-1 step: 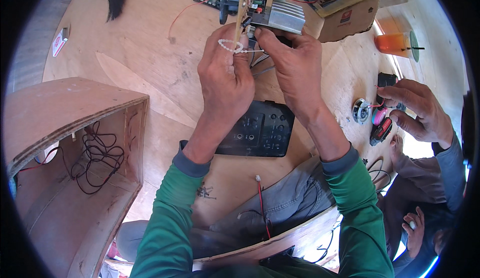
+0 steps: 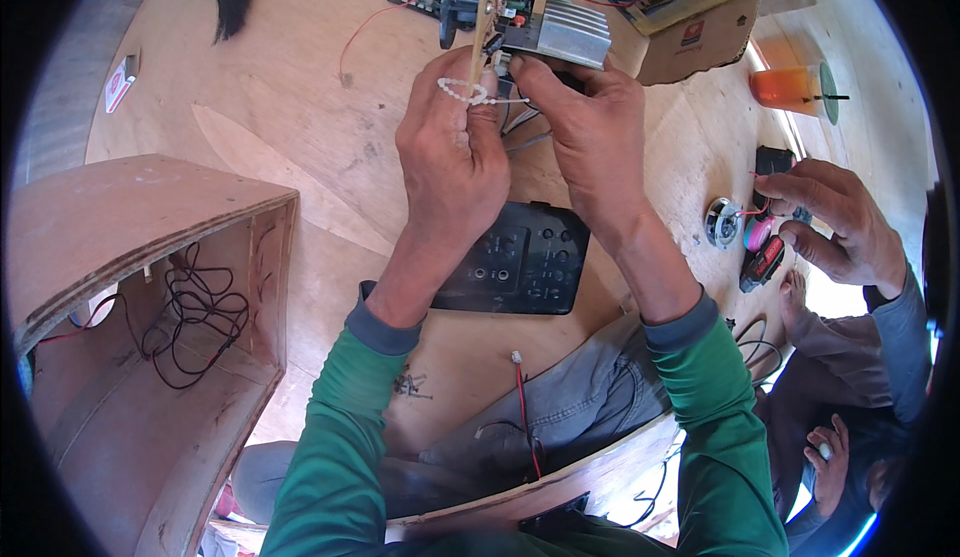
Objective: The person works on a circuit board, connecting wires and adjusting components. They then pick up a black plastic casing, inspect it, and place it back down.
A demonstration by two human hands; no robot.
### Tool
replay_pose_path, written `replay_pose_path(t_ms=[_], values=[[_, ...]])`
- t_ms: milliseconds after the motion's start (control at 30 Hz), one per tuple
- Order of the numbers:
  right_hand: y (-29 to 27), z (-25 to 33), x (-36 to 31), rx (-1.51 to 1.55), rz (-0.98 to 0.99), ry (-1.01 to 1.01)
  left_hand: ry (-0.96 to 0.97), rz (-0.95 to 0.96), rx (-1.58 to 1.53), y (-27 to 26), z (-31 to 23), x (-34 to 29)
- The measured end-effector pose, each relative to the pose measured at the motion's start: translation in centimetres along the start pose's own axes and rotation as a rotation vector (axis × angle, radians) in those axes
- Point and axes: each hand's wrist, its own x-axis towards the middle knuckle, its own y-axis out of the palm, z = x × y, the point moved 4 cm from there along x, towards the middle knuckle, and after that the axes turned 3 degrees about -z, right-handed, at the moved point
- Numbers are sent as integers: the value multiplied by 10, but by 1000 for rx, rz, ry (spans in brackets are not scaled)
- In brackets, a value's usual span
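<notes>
Both hands hold a circuit board (image 2: pixel 483 22), standing on edge near the top of the view, with a finned silver heat sink (image 2: pixel 566 33) on its right side. My left hand (image 2: pixel 452 147) is closed on the board's lower edge, where a beaded white cable tie (image 2: pixel 462 91) loops beside the fingers. My right hand (image 2: pixel 592 132) is closed under the heat sink, its thumb against a small pale connector by the board. A black knob-like part (image 2: pixel 452 2) sticks out on the left. Below my wrists lies a black control panel (image 2: pixel 520 272) with holes.
An open wooden box (image 2: pixel 270 287) with a coiled black cable (image 2: pixel 205 307) stands at left. Screws (image 2: pixel 410 385) lie near my left forearm. At right, a co-worker's hand (image 2: pixel 840 212) is near a small round motor-like part (image 2: pixel 722 223) and a battery pack (image 2: pixel 762 264). An orange drink (image 2: pixel 790 90) stands behind.
</notes>
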Motion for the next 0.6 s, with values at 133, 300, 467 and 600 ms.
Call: replay_pose_path(t_ms=[133, 300, 467, 600], values=[[0, -2, 1, 25, -26, -10, -4, 9, 0, 1, 2, -2], [4, -7, -2, 86, -89, 12, 56, 12, 56, 2, 3, -4], [4, -9, -2, 108, -114, 16, 84, 47, 51, 2, 2, -4], [4, -10, -1, 106, -120, 3, 108, 31, 35, 3, 0, -2]])
